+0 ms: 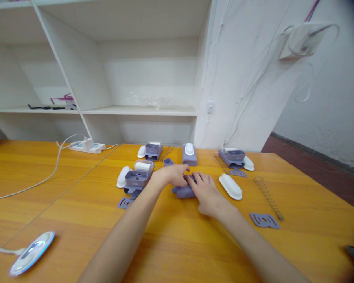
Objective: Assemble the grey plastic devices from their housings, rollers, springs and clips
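A grey-purple plastic housing [185, 192] with small holes along its front side lies on the table under both of my hands. My left hand [176, 175] is bent over its far left part, with fingers curled inward and closed on it. My right hand [207, 192] holds it from the right, fingers reaching over the top. The fingers hide most of the upper side, and the fingertips nearly meet. Just behind my left hand is a small purple tray-shaped part [168, 162]. A white oval cover [230, 186] lies to the right of my right hand.
Purple and white part sets stand at left [137, 178], back left [153, 151] and back right [235, 156]. A purple box with a white piece [190, 158] stands behind. Right are a long spring [267, 196] and slotted plate [264, 220]; left, a power strip [88, 146] and lit disc [32, 253].
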`<state>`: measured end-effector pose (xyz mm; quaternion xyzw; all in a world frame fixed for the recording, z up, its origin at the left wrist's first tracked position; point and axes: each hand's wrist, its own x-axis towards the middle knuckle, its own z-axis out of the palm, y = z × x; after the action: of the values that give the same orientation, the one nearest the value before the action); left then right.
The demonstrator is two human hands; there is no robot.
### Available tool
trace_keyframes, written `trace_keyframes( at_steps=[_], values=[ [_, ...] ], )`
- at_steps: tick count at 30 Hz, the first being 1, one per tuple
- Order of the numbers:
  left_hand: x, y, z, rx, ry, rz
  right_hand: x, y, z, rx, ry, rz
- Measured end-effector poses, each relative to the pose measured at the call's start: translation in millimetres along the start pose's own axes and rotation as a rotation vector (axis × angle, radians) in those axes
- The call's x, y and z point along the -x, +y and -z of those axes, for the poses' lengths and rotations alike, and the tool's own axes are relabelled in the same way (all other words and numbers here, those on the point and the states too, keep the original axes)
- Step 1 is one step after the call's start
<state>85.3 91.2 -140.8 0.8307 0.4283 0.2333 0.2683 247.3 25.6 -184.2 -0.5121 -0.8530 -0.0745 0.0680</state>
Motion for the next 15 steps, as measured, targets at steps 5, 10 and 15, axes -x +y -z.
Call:
trace_keyframes(
  at_steps=[5, 10, 15],
  values=[
    [4.6, 4.4, 1.3, -0.136, -0.151, 0.061, -0.8, 19.5, 0.3, -0.116, -0.051, -0.011],
    [4.3, -1.9, -0.8, -0.156, -0.126, 0.134, -1.1, 49.5, 17.9, -0.018, 0.023, -0.184],
    [3.5, -1.0, 0.6, -0.349, -0.339, 0.198, 6.2, 85.7, 24.0, 0.086, -0.137, -0.525]
  ],
)
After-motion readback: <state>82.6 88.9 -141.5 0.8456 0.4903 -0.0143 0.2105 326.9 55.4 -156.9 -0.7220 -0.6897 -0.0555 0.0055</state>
